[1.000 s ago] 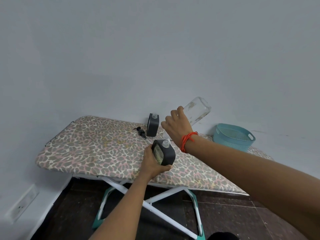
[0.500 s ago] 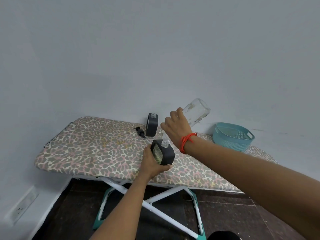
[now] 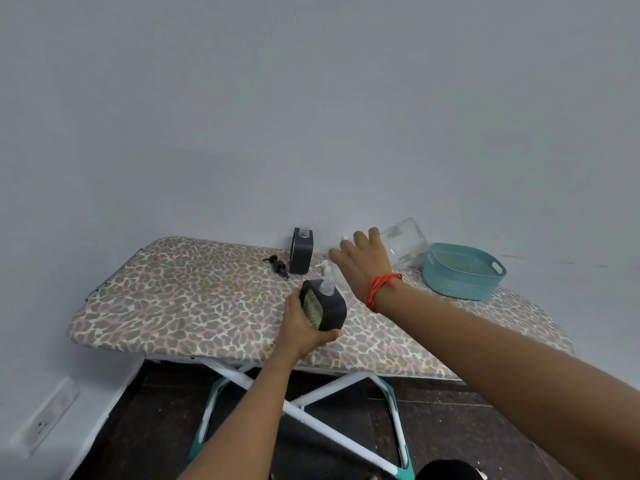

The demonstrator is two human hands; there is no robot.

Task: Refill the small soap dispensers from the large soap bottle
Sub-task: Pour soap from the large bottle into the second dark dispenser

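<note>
Clear bottle (image 3: 403, 244), looking nearly empty, is tilting in the closed right hand (image 3: 360, 263) beside the near dispenser (image 3: 323, 306), which the left hand (image 3: 301, 325) is gripping; the far dispenser (image 3: 301, 251) is standing uncapped, seemingly waiting.

Ironing board (image 3: 194, 299) — printed cloth cover, matt. Basket (image 3: 464, 275) — perforated teal plastic. Large bottle (image 3: 405, 245) clear, glossy; dispensers (image 3: 329, 308) matt dark.

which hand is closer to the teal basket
Right. The right hand, holding the clear large bottle, is just left of the teal basket. The left hand grips a dark dispenser farther left, nearer the person.
</note>
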